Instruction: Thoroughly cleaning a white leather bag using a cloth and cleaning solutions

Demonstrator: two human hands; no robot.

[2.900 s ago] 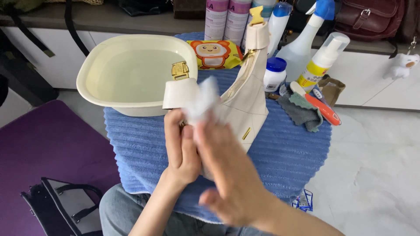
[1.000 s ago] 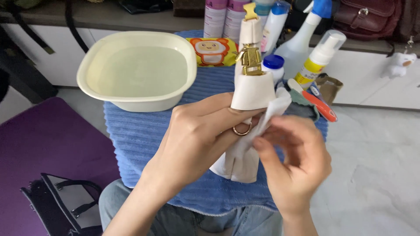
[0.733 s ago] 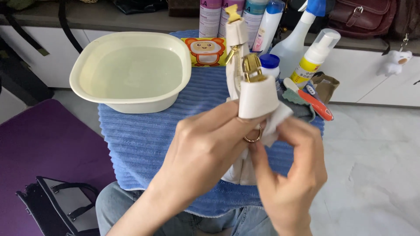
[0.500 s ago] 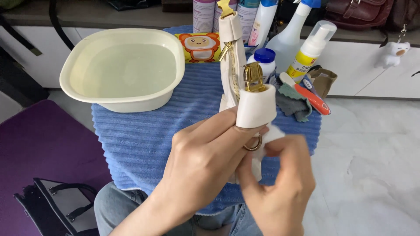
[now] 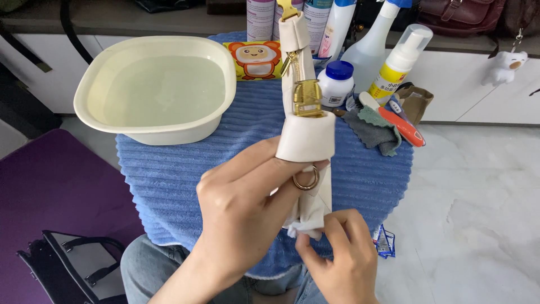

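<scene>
Lowered since earlier, right hand [image 5: 337, 259] now pinches a white wipe [image 5: 301, 228] under the cream bag [image 5: 304, 141], which left hand [image 5: 247, 208] grips upright for access.

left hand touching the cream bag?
Touching. The head view shows the left hand wrapped around the cream bag, thumb pressed on its flap beside the gold ring.

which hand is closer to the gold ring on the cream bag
Left. The left hand grips the cream bag with its fingers right at the gold ring. The right hand sits lower, pinching a white wipe at the bag's bottom end.
</scene>
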